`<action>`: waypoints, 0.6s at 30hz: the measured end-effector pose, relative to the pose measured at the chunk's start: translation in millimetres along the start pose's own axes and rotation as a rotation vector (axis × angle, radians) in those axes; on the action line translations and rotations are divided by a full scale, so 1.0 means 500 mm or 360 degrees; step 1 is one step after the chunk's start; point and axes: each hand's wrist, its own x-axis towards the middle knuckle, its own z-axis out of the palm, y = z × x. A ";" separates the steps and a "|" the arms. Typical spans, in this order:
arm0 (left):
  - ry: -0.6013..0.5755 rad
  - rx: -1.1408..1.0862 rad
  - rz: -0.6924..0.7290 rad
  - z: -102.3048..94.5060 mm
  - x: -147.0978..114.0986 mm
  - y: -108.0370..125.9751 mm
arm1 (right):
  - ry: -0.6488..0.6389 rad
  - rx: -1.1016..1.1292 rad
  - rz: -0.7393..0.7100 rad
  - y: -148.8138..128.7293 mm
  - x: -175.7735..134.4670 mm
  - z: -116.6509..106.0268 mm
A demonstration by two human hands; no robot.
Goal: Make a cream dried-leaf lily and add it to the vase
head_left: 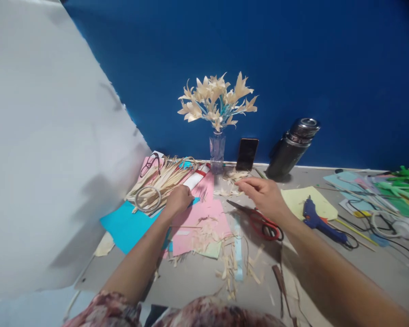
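Observation:
My left hand rests with curled fingers at the right end of a bundle of dried husk strips, over blue paper and pink paper. Its fingertips are hidden, so what it holds, if anything, does not show. My right hand has thumb and fingers pinched together above small pale husk pieces; whether something thin is between them I cannot make out. Under that hand lie scissors with red and black handles, blades pointing left. Behind both hands, husk flowers stand in a clear bottle.
A ring of tape lies on the strips. Against the blue wall stand a phone and a dark flask. To the right are a blue glue gun, cables and green pipe cleaners. Husk scraps litter the front.

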 end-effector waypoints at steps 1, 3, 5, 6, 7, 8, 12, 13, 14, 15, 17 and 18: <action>-0.0005 0.0020 -0.0002 0.002 -0.003 0.001 | -0.0051 -0.0118 -0.0108 0.003 0.014 0.016; -0.0002 0.0053 -0.0021 0.007 -0.009 0.005 | -0.0141 -0.0403 -0.0314 0.019 0.038 0.052; 0.0015 0.0079 -0.0062 0.014 -0.013 0.010 | -0.0263 -0.0702 -0.0461 0.040 0.057 0.086; 0.0025 0.0086 -0.0083 0.018 -0.013 0.012 | -0.0341 -0.0833 -0.0510 0.051 0.064 0.101; 0.0032 0.0088 -0.0103 0.022 -0.013 0.014 | -0.0409 -0.0941 -0.0542 0.060 0.069 0.114; 0.0035 0.0084 -0.0122 0.024 -0.011 0.014 | -0.0467 -0.1031 -0.0558 0.068 0.072 0.126; 0.0012 -0.0003 -0.0152 0.025 -0.003 0.008 | -0.0577 -0.1244 -0.0512 0.086 0.077 0.157; 0.0005 -0.0042 -0.0143 0.022 -0.002 0.005 | -0.0590 -0.1265 -0.0498 0.088 0.078 0.161; -0.0001 -0.0087 -0.0128 0.019 -0.003 0.002 | -0.0598 -0.1273 -0.0489 0.091 0.079 0.166; -0.0008 -0.0137 -0.0107 0.015 -0.003 0.000 | -0.0601 -0.1273 -0.0485 0.094 0.080 0.169; -0.0033 -0.0258 -0.0056 0.008 -0.005 -0.002 | -0.0602 -0.1260 -0.0475 0.100 0.082 0.177; -0.0048 -0.0327 -0.0032 0.004 -0.005 -0.003 | -0.0603 -0.1250 -0.0466 0.104 0.084 0.180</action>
